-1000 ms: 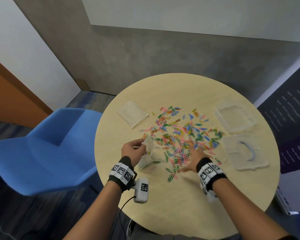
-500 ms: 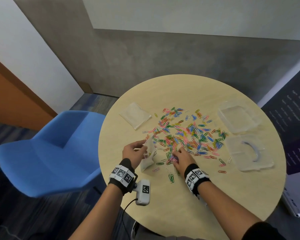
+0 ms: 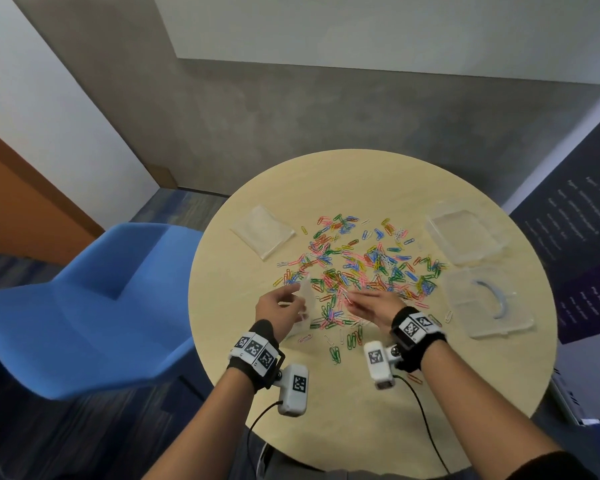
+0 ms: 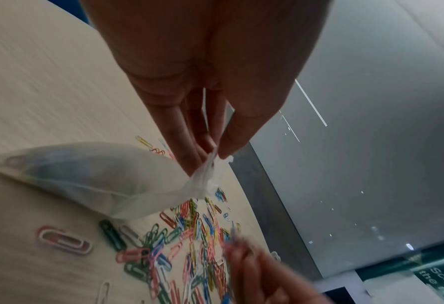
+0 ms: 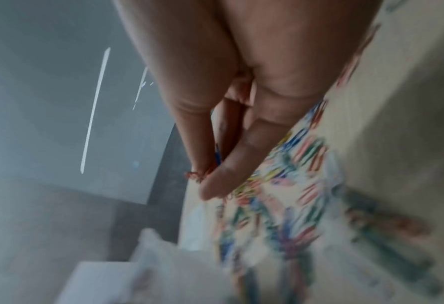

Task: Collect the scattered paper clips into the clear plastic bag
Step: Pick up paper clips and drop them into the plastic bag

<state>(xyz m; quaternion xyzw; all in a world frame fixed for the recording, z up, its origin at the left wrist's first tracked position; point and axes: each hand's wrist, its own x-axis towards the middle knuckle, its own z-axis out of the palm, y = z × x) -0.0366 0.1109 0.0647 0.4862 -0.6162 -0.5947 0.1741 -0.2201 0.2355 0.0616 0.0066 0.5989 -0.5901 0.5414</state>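
Both forearms reaching forward, banded wrists raised, left hand (image 3: 278, 310) with thumb and fingertips pinched together, right hand (image 3: 373, 310) turned inward toward it, fingers (image 5: 223, 174) bunched in a pinch

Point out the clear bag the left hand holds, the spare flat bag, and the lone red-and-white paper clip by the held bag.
held clear bag (image 4: 91, 174): left wrist view, its bulging side.
spare flat bag (image 3: 262, 232): head view, its middle.
red-and-white paper clip (image 4: 63, 240): left wrist view, its middle loop.

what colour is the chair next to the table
Blue; the chair shows best in the head view, left of the round table.
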